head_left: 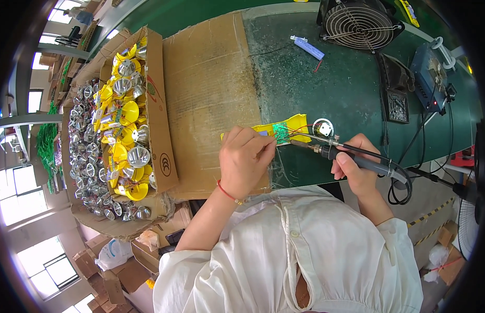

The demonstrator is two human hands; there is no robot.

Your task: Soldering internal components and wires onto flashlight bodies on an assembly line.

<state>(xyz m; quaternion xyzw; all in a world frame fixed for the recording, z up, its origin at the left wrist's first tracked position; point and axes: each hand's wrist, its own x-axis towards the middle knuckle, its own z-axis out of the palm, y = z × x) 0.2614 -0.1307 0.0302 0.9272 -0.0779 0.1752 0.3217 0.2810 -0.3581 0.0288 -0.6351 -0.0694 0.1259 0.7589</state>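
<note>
A half shell of a yellow plastic flashlight housing (301,120) lies on the bench in front of me, with a green circuit board (280,133) and thin red and dark wires in it. My left hand (244,155) is closed over the shell's left end, fingertips beside the board; whether they also pinch a wire is hidden. In my right hand (360,166) is a soldering iron (357,159) with a thin metal tube along it. Its tip points left and reaches the board's right side. A round silver lamp head (322,127) lies at the shell's right end, wires leading to it.
A cardboard box (158,112) of yellow shells and silver reflectors stands at left. Flattened cardboard (208,78) covers the bench's left part. Farther back are a wired lilac battery (308,48) and a fan (361,26). A blue soldering station (429,73) with cables stands at right.
</note>
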